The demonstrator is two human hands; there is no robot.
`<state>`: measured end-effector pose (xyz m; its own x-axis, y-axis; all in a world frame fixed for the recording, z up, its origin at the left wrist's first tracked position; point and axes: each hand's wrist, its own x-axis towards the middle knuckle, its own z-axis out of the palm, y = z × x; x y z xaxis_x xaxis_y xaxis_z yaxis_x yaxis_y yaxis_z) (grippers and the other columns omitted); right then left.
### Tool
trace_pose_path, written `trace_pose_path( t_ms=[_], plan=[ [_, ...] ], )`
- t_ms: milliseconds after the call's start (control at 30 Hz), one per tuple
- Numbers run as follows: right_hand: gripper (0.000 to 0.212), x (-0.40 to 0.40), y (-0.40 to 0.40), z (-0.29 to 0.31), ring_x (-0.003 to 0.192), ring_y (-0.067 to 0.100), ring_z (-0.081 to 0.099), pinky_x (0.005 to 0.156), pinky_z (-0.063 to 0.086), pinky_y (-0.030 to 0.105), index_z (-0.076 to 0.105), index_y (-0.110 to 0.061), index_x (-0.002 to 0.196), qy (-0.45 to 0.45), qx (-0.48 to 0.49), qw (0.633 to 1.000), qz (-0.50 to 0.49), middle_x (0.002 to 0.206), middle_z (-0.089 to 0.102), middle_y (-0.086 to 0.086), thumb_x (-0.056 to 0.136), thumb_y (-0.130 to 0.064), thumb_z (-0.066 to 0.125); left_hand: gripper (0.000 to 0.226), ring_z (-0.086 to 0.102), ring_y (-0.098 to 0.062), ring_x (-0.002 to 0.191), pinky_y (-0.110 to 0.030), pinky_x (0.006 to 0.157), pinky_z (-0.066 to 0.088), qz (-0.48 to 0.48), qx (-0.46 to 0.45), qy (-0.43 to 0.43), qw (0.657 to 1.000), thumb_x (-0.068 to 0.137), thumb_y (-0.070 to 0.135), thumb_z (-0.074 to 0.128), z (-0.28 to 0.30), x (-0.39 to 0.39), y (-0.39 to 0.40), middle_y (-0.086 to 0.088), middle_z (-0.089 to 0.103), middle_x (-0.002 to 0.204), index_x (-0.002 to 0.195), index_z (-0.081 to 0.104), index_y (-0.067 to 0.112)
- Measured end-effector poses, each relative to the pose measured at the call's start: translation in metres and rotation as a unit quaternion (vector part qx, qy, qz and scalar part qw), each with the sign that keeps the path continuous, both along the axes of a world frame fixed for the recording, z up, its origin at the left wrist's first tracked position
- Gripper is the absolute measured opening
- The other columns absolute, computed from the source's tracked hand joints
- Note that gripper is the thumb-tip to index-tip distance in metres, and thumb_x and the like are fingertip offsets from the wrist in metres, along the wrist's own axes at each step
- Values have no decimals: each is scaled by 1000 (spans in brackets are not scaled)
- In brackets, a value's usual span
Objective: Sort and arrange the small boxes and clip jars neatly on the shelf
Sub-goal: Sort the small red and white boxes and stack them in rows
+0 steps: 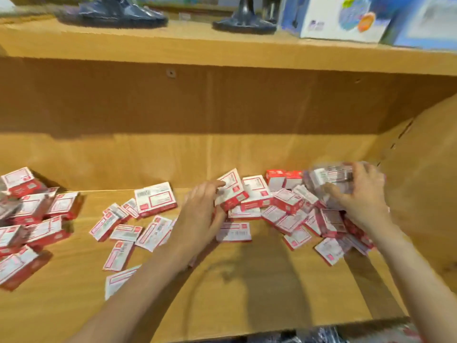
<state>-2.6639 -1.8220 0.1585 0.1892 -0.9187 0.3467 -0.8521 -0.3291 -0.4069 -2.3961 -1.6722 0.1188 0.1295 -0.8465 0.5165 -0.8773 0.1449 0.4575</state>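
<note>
From the head camera, the wooden shelf (pixel 247 280) is littered with small red-and-white boxes, none yet lined up. One loose group (pixel 32 219) lies at the far left, a scatter (pixel 128 224) sits in the middle, and the thickest heap (pixel 296 211) is at the right, near the side wall.

The left hand (pixel 200 214) reaches into the heap, fingers loosely curled against a tilted box (pixel 231 191); whether it actually pinches the box or only touches it, I cannot tell. The right hand (pixel 356 194) is wrapped around a clear jar (pixel 331 179), lifted just above the heap. The jar is blurred, so its contents cannot be made out, nor whether it has a lid.

The step in hand looks like pulling the jar clear of the boxes. To do it well, I would carry the jar upright to the bare back of the shelf, well apart from the heap, then gather the boxes face-up in one orientation and stack them square, starting from the right corner.

On the upper shelf (pixel 173 45) stand dark stands (pixel 244 21) and a printed carton (pixel 343 18).
</note>
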Motion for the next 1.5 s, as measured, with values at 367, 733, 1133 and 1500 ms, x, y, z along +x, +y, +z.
trace_pose_path(
  t_ms=[367,733,1133,1500],
  plan=[
    [76,-9,-27,-10,135,20,24,110,18,42,30,-22,140,28,42,983,177,148,30,-1,77,-49,64,49,42,-17,112,-29,97,24,-25,9,-37,999,80,29,41,0,-90,-60,-7,55,121,127,41,15],
    [68,-43,-31,-12,127,16,32,93,19,14,33,-17,137,15,58,976,208,137,38,2,79,-19,69,52,41,-25,123,-33,100,34,-99,59,-71,991,80,3,59,10,-119,-121,-5,37,144,129,46,16],
    [56,7,-46,12,111,20,47,92,43,37,39,-28,121,-3,113,975,189,117,46,1,76,-21,71,31,49,0,79,-16,69,39,39,-66,112,991,79,7,67,15,-77,-73,5,51,98,97,46,22],
    [50,142,12,35,58,11,42,59,39,32,39,-24,79,-195,112,905,362,69,49,-6,58,-37,82,31,52,1,69,-22,67,43,220,-137,263,929,79,21,70,34,16,5,13,52,80,80,41,30]
  ],
)
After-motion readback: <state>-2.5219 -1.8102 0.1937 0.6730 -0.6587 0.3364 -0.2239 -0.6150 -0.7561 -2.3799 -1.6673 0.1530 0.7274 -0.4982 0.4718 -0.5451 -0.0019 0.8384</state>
